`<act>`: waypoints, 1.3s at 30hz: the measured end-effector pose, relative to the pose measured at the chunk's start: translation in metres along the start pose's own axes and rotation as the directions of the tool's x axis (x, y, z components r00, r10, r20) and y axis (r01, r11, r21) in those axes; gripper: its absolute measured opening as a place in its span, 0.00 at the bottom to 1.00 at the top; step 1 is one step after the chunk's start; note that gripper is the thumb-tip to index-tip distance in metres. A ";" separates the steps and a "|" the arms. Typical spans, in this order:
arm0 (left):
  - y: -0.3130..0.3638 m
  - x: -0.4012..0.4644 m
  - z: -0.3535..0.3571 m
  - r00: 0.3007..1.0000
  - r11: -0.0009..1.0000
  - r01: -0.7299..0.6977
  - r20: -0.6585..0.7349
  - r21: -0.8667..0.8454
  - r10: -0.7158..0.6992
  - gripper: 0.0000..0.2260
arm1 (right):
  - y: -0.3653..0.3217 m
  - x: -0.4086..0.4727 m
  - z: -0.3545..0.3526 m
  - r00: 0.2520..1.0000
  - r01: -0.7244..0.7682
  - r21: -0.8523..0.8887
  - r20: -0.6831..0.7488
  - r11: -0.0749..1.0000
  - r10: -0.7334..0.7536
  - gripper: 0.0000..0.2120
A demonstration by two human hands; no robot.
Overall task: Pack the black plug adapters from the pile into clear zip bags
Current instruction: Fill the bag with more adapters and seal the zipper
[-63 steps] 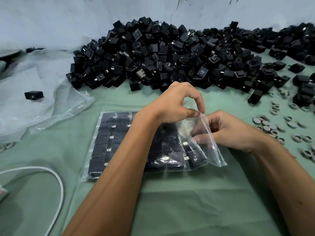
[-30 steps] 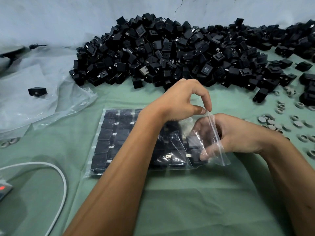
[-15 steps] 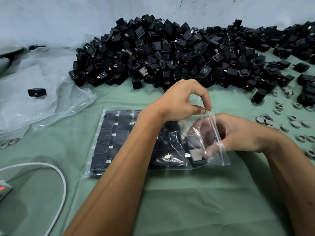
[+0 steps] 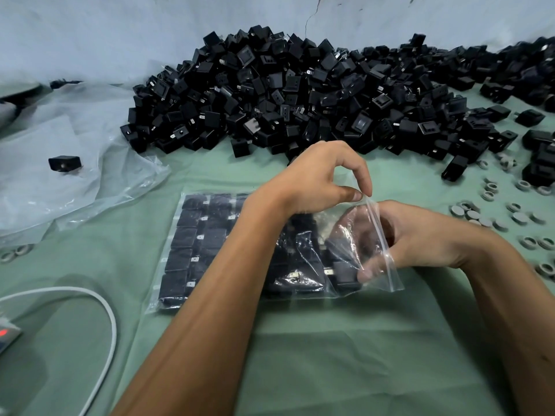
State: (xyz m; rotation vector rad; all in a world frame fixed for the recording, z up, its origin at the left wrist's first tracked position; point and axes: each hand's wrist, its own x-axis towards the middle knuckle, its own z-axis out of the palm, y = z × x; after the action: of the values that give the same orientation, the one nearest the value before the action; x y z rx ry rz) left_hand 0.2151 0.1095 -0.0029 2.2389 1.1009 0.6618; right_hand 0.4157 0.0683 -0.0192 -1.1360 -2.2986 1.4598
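1. Pinching the upper corner of the clear zip bag [image 4: 240, 250] between thumb and forefinger, the left hand [image 4: 318, 178] lifts the bag's open mouth off the green cloth [image 4: 315, 355].
2. Reaching in through that mouth, the right hand [image 4: 420, 235] has its fingers [image 4: 365, 276] inside the bag, seen through the plastic; they lie against a black adapter [image 4: 345, 271] at the bag's near right end, but I cannot tell whether they grip it.
3. Filling the rest of the bag, packed adapters [image 4: 186, 238] lie flat in neat rows, left of the mouth.
4. Beyond the bag, against the pale wall, sits the large pile of black plug adapters [image 4: 300, 94].
5. Left of the bag lies crumpled clear plastic sheeting [image 4: 75, 199] with one lone adapter [image 4: 64, 163] on it.
6. Right of the bag, small grey rings [image 4: 492, 223] are scattered on the cloth.
7. Nearer than the bag, to its left, curves a white cable [image 4: 108, 319].
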 end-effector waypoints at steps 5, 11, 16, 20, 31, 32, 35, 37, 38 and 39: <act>0.001 0.001 0.000 1.000 1.000 -0.005 -0.005 0.002 0.005 0.05 | -0.002 0.000 0.001 1.000 0.011 0.005 0.011 1.000 -0.011 0.13; -0.002 0.001 0.002 1.000 1.000 -0.006 -0.010 -0.004 0.006 0.06 | -0.001 0.001 0.001 1.000 0.001 -0.004 0.021 1.000 -0.001 0.15; -0.004 0.002 0.004 1.000 1.000 -0.008 -0.017 -0.017 0.008 0.06 | 0.003 0.002 0.001 0.998 0.041 0.041 0.035 0.998 -0.043 0.13; -0.007 0.002 0.004 1.000 1.000 0.008 -0.021 -0.011 -0.008 0.07 | 0.010 0.002 -0.001 0.997 0.060 0.121 0.045 0.991 -0.066 0.11; -0.049 -0.023 -0.037 0.943 0.957 0.288 -0.180 0.021 -0.280 0.06 | 0.022 0.024 -0.026 0.590 -0.034 0.058 -0.805 0.998 0.067 0.05; -0.054 -0.027 -0.040 0.931 0.948 0.318 -0.191 0.004 -0.312 0.06 | 0.011 0.032 -0.028 0.597 -0.028 0.014 -0.802 1.000 0.028 0.06; -0.069 -0.038 -0.055 0.889 0.915 0.403 -0.241 0.005 -0.390 0.04 | -0.035 0.067 -0.028 0.677 -0.024 -0.164 -0.729 0.986 -0.105 0.06; -0.078 -0.045 -0.064 0.842 0.885 0.465 -0.303 -0.010 -0.445 0.05 | -0.062 0.097 -0.020 0.746 -0.050 -0.283 -0.648 0.958 -0.153 0.05; -0.083 -0.049 -0.069 0.809 0.867 0.498 -0.346 -0.025 -0.475 0.06 | -0.074 0.113 -0.014 0.789 -0.063 -0.343 -0.592 0.937 -0.163 0.04; -0.088 -0.053 -0.073 0.769 0.844 0.535 -0.388 -0.043 -0.508 0.07 | -0.082 0.130 -0.007 0.831 -0.078 -0.410 -0.531 0.909 -0.168 0.02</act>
State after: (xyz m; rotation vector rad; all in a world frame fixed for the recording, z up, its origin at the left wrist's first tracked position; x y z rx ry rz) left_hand 0.0920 0.1296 -0.0180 1.7468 1.8804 0.8416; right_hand 0.2891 0.1443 0.0235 -1.3706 -2.2106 0.4953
